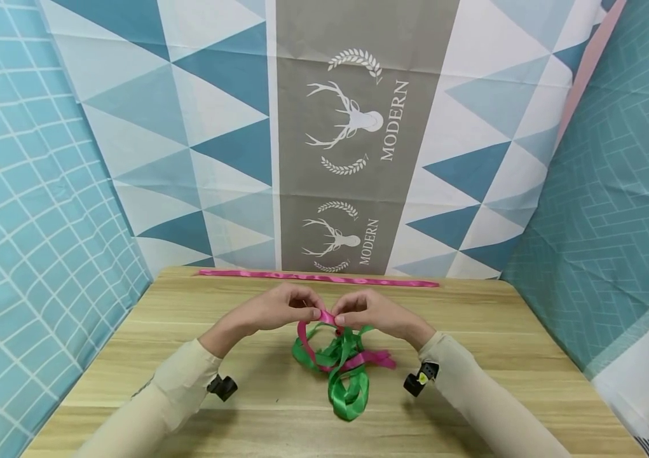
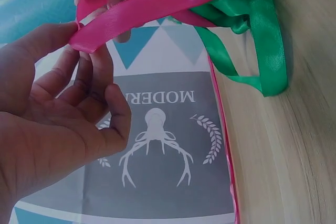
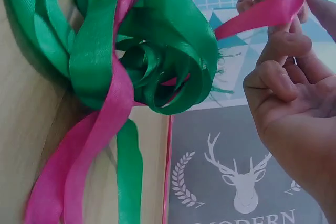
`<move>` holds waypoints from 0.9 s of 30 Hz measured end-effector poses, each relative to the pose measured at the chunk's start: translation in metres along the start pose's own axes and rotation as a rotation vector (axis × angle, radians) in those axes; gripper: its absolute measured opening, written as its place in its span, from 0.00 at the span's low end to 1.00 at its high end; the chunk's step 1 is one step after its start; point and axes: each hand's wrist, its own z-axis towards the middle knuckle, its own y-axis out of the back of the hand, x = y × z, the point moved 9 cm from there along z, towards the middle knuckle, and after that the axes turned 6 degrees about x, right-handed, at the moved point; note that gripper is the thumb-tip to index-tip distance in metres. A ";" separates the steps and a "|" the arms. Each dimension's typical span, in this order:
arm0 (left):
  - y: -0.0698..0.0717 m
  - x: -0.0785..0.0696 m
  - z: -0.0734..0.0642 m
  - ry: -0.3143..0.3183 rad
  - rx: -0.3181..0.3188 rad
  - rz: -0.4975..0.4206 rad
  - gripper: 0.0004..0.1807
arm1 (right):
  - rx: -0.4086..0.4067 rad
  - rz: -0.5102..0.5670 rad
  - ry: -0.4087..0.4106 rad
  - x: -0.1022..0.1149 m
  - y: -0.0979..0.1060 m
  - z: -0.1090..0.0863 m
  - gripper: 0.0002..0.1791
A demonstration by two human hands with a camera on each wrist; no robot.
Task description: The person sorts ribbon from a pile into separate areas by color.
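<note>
Both hands meet above the middle of the table, each pinching the same pink ribbon (image 1: 328, 317). My left hand (image 1: 278, 308) holds it between thumb and fingertips; in the left wrist view the pink ribbon (image 2: 142, 13) folds over at that pinch. Close beside it, my right hand (image 1: 378, 313) pinches the ribbon too, its other fingers curled in the right wrist view. Below the hands lies a loose tangle of green ribbon (image 1: 349, 394) on the table, with pink strands (image 3: 121, 93) running through it. Frayed thread ends stick out from the green loops.
A long pink ribbon (image 1: 313, 277) lies stretched along the far edge of the wooden table (image 1: 267, 413). Behind it hangs a patterned cloth (image 1: 232, 159) with deer prints. Blue tiled-pattern sheets (image 1: 32, 210) flank the sides. Each wrist wears a small black camera (image 1: 222, 387).
</note>
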 end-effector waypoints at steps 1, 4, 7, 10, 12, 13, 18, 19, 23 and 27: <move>0.000 0.000 0.000 -0.003 -0.001 0.006 0.08 | -0.002 0.008 -0.006 0.000 0.000 0.000 0.11; 0.000 -0.002 -0.001 -0.017 -0.015 0.031 0.06 | -0.015 0.041 -0.022 0.004 0.001 -0.001 0.11; 0.000 -0.005 -0.001 -0.040 -0.040 0.081 0.05 | -0.052 0.048 -0.031 0.013 0.005 -0.002 0.10; 0.000 -0.009 0.000 -0.056 -0.071 0.139 0.04 | -0.098 0.036 -0.033 0.023 0.012 -0.004 0.10; 0.001 -0.010 0.000 -0.058 -0.092 0.167 0.04 | -0.131 0.031 -0.035 0.029 0.018 -0.005 0.10; 0.002 -0.012 0.000 -0.060 -0.102 0.180 0.04 | -0.149 0.031 -0.035 0.032 0.021 -0.006 0.10; 0.011 -0.017 -0.002 -0.073 -0.143 0.234 0.05 | -0.249 0.042 -0.024 0.040 0.037 -0.013 0.11; 0.013 -0.017 -0.003 -0.078 -0.149 0.248 0.06 | -0.265 0.045 -0.019 0.042 0.040 -0.016 0.11; 0.022 -0.020 -0.011 -0.084 -0.174 0.295 0.07 | -0.299 0.050 -0.015 0.049 0.048 -0.023 0.13; 0.033 -0.024 -0.020 -0.071 -0.207 0.335 0.07 | -0.334 0.032 -0.020 0.056 0.056 -0.031 0.14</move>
